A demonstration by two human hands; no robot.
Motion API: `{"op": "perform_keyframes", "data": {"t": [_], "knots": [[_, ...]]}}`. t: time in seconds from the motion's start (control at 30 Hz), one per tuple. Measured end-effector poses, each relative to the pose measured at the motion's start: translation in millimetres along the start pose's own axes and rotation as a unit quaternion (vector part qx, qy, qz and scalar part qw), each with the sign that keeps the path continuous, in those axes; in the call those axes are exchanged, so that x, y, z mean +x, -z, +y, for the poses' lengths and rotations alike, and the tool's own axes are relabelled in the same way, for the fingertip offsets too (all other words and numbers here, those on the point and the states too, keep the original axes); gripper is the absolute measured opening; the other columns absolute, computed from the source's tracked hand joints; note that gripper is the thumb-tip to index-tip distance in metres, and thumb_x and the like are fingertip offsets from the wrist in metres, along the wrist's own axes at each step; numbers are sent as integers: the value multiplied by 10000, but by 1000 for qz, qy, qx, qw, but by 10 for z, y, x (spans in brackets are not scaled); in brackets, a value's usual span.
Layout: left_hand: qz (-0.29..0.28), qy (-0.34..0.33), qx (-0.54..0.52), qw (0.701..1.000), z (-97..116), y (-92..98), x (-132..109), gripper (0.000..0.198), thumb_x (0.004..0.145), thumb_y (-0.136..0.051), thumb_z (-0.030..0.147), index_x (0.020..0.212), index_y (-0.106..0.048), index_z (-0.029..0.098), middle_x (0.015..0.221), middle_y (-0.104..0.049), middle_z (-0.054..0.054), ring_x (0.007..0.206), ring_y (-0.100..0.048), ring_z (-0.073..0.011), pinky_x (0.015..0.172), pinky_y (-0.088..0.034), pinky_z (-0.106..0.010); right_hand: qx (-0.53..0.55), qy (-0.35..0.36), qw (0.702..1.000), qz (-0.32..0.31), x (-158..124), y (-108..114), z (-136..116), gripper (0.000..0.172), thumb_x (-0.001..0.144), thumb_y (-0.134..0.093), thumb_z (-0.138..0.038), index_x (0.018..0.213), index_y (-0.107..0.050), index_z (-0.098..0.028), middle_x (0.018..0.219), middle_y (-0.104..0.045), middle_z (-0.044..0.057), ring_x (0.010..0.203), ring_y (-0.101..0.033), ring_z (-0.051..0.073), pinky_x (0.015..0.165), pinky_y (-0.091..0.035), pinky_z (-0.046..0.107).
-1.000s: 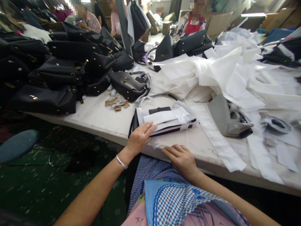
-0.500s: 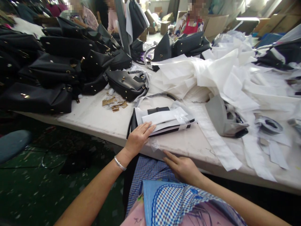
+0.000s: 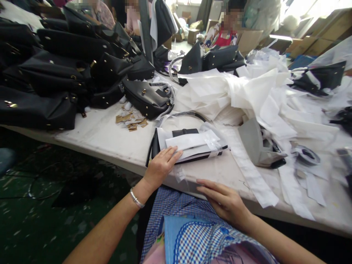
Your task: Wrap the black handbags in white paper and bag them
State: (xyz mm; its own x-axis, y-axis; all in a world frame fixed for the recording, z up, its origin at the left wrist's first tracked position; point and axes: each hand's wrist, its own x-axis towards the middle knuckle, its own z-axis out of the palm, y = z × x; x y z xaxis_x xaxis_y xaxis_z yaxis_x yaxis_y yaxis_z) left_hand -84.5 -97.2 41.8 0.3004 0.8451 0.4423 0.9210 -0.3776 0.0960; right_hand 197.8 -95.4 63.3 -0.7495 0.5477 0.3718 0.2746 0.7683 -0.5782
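Note:
A black handbag (image 3: 154, 146) lies at the table's front edge, its front covered with white paper (image 3: 189, 140) and clear film. Its curved handle (image 3: 199, 116) points away from me. My left hand (image 3: 162, 164) rests on the lower left of the bag, fingers stretched out flat over the paper. My right hand (image 3: 227, 200) hovers by the table edge to the right, fingers extended and holding nothing. Between the two hands a strip of clear tape or film (image 3: 180, 175) hangs at the edge.
Black handbags (image 3: 57, 73) are piled at the left, with another bag (image 3: 147, 97) beside small brown tags (image 3: 132, 121). White sheets (image 3: 247, 88) heap up at the right, near a grey bag piece (image 3: 251, 143) and a tape roll (image 3: 306, 155). People (image 3: 227, 35) sit across the table.
My right hand has lifted slightly and shifted right, its fingers more fully visible. My left hand stays on the bag. The view has moved a little.

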Motion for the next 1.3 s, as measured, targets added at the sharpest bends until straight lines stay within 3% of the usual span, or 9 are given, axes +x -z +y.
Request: {"op": "perform_keyframes", "data": {"t": [0.13, 0.23, 0.43, 0.53, 0.63, 0.83, 1.07, 1.2, 1.3], "knots": [[19, -8, 17, 1000, -2, -65, -26, 509, 897, -571, 122, 1394, -504, 211, 1422, -562, -96, 1299, -532, -255, 1091, -467, -419, -85, 12, 994, 64, 797, 212, 248, 371, 945, -536, -145, 1279, -635, -273, 1245, -674, 66, 1140, -638, 212, 995, -529, 366], [37, -11, 29, 999, -9, -126, -56, 510, 905, -557, 114, 1399, -498, 223, 1416, -569, -86, 1295, -537, -252, 1078, -480, -427, -115, 12, 992, 42, 1501, 231, 546, 312, 941, -562, -204, 1233, -661, -253, 1177, -699, 70, 1101, -648, 229, 993, -518, 393], [55, -1, 34, 998, 3, -179, -71, 480, 927, -513, 111, 1385, -513, 254, 1406, -582, -54, 1288, -546, -227, 1062, -498, -411, -164, -89, 981, -49, 2542, -76, 1128, 665, 802, -725, -177, 1422, -489, -204, 1414, -549, 126, 1283, -528, 268, 1073, -422, 393], [69, 0, 38, 997, 7, -188, -66, 458, 943, -480, 116, 1374, -524, 262, 1391, -596, -43, 1278, -555, -214, 1048, -511, -403, -166, -120, 977, -56, 2854, -241, 1301, 552, 809, -719, -222, 1343, -578, -202, 1251, -674, 115, 1132, -637, 269, 947, -498, 358], [87, -7, 43, 995, 3, -197, -66, 433, 958, -456, 130, 1362, -537, 264, 1371, -612, -42, 1270, -563, -205, 1030, -525, -391, -160, -143, 975, -59, 3069, -323, 1371, 223, 880, -616, -258, 1056, -747, -216, 964, -769, 50, 922, -709, 219, 799, -525, 276], [111, -2, 36, 993, 8, -216, -59, 416, 965, -426, 127, 1334, -567, 259, 1358, -623, -43, 1258, -574, -202, 1017, -538, -387, -172, -140, 975, -18, 3184, -102, 1226, 273, 890, -567, -328, 1082, -749, -261, 1026, -761, 32, 961, -687, 228, 807, -495, 289], [118, -18, 46, 992, 14, -152, -60, 386, 992, -385, 177, 1309, -595, 241, 1311, -655, -56, 1209, -613, -215, 975, -564, -386, -143, -103, 982, -72, 3277, 345, 1080, 196, 773, -683, -341, 913, -768, -232, 861, -748, 4, 842, -667, 192, 739, -467, 243], [126, -32, 70, 989, 58, -70, -126, 409, 1001, -348, 160, 1324, -586, 237, 1318, -651, -52, 1234, -595, -212, 984, -555, -373, -99, -139, 982, -80, 3396, 359, 1184, 216, 769, -655, -360, 782, -745, -164, 685, -692, -6, 677, -645, 150, 620, -446, 208], [150, -34, 75, 985, 95, -86, -202, 416, 995, -357, 130, 1320, -592, 243, 1328, -645, -46, 1269, -567, -216, 1009, -537, -379, -86, -182, 979, -41, 3458, 278, 1292, 214, 759, -651, -325, 789, -729, -128, 705, -699, 30, 681, -644, 166, 632, -453, 223]]}}
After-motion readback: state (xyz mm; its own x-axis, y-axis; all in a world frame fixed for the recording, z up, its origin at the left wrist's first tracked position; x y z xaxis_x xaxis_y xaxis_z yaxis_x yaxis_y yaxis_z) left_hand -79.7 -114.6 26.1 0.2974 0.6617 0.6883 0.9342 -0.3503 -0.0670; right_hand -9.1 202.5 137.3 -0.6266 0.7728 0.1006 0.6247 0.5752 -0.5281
